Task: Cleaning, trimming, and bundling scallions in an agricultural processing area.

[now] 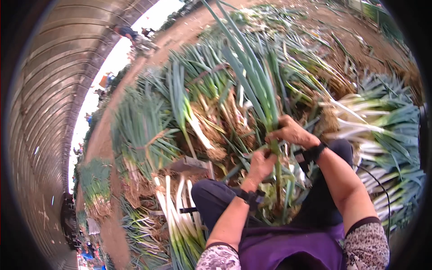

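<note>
Left hand (pixel 260 164): clenched on the lower part of a leek (pixel 258 85), just below the right hand.
Right hand (pixel 291 132): closed round the same leek's stem, higher up, fingers wrapped over the green leaves.
Leek: upright at scene centre, its long leaves rising toward the far edge, its lower stem running down between the knees.
Lap: dark trousers (pixel 211 193) and a purple apron (pixel 279 245), near edge.
Trimmed bundle (pixel 180 216): white stems lying near left, beside the left knee.
Right pile (pixel 382 135): leeks stacked with white stems showing.
Far heap (pixel 193 103): leeks with soil-caked roots.
</note>
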`<state>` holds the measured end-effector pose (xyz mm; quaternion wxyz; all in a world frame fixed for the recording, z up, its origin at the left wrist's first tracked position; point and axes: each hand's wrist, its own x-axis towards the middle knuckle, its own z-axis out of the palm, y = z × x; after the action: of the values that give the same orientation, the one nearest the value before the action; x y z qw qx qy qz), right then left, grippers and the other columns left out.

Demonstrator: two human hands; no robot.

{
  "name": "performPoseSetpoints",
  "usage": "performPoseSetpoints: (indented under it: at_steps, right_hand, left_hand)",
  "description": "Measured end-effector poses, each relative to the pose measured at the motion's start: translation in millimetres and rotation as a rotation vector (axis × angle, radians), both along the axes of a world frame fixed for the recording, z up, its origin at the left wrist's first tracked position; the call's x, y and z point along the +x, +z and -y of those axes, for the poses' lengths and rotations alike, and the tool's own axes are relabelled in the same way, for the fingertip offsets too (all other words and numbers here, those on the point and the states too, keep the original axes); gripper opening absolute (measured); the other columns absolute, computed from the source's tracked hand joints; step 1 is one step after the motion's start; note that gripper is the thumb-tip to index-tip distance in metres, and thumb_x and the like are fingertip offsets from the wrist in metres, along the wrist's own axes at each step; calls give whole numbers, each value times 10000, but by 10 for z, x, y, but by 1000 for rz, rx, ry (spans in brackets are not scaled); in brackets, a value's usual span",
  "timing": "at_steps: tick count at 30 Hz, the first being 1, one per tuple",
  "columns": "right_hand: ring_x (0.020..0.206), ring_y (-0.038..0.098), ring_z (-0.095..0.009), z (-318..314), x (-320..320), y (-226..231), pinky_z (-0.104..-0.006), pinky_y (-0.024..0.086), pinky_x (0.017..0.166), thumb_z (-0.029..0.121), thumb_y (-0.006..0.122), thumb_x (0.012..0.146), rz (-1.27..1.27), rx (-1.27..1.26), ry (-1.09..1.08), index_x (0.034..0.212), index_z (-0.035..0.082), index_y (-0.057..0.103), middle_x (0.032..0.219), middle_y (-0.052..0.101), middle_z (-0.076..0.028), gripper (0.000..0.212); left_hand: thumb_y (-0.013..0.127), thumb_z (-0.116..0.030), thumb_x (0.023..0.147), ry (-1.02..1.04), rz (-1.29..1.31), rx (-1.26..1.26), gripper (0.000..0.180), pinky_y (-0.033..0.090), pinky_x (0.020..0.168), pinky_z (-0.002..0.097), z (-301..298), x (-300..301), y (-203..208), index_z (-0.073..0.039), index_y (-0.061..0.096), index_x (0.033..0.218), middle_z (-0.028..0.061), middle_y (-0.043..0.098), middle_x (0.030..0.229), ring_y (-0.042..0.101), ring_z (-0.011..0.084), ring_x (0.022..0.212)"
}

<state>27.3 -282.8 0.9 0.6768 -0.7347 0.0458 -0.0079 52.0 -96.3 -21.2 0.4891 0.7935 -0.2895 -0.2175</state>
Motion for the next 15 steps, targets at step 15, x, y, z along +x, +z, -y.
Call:
performPoseSetpoints:
  at_steps: [15]
  right_hand:
    - [783,652,-104,164,22,-127,-240,502,726,150,676,830,-40,208,212,956,-7,681,860,709,-57,201]
  left_hand:
    - [540,-19,819,130,-326,-158,170,444,582,237,17,-18,-252,61,642,929,33,627,727,534,71,622]
